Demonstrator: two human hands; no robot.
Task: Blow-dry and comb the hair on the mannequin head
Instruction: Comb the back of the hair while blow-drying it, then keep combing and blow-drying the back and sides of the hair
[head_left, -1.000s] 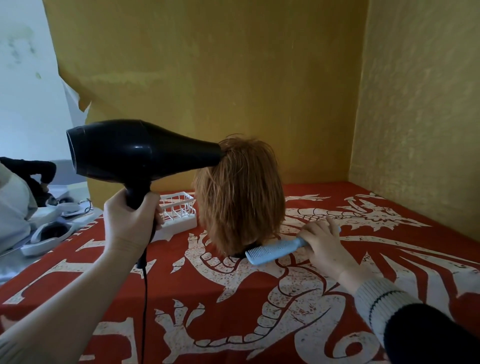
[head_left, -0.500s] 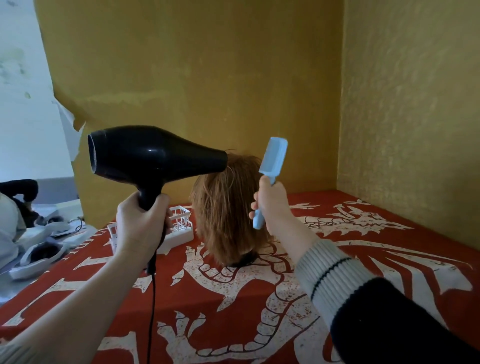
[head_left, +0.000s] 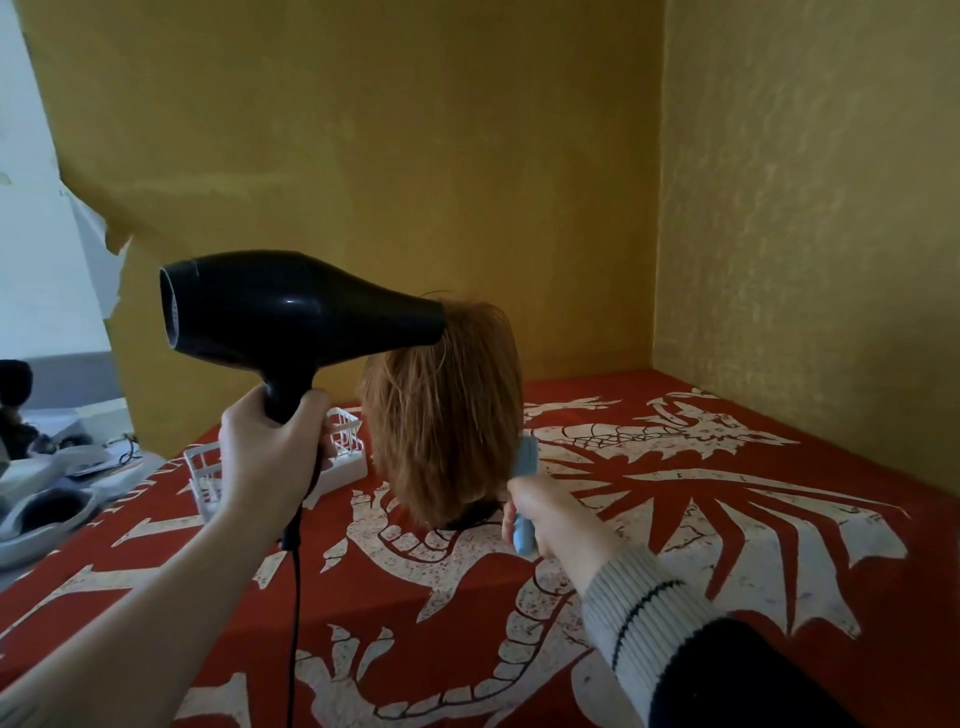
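Straight ginger hair (head_left: 447, 415) beside ribbed blue comb (head_left: 525, 457)

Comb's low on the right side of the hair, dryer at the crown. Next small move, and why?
Probably draw the comb down and out through the ends: the right hand holds it near the bottom of the hair, while the left hand aims the hair dryer at the crown.
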